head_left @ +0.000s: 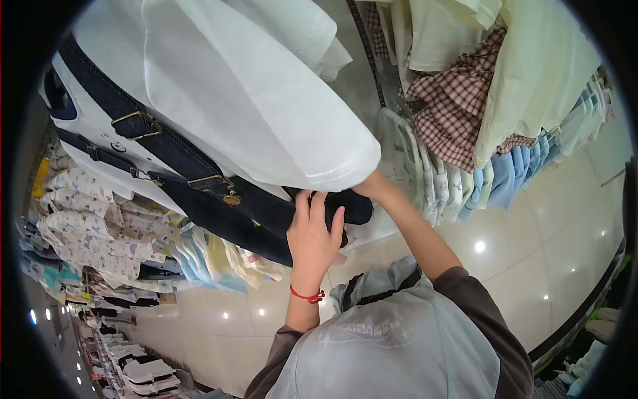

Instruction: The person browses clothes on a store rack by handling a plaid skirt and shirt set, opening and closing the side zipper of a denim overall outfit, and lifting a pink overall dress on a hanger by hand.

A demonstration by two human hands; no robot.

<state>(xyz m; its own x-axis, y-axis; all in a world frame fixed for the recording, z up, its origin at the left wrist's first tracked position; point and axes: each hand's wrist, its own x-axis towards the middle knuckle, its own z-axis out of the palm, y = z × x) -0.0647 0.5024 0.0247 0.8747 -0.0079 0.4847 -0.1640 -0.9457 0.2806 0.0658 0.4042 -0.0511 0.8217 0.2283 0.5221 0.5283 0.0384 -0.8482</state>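
Observation:
My left hand [312, 233], with a red cord bracelet [307, 294] at its wrist, has its fingers bent over the lower leg of dark overalls [256, 223]; the thumb stands apart. The overalls have straps with brass-coloured buckles and hang over a white shirt [86, 123]. My right hand [373, 187] reaches under the edge of a large white garment [266, 106], close to the end of a dark leg. Its fingers are hidden there, so what it touches cannot be seen.
A rail of light and blue clothes [508, 174] and a red checked garment [458, 100] hang at the right. Patterned clothes [100, 219] hang at the left. Pale tiled floor [226, 326] stretches below. A person [86, 320] is far off at the lower left.

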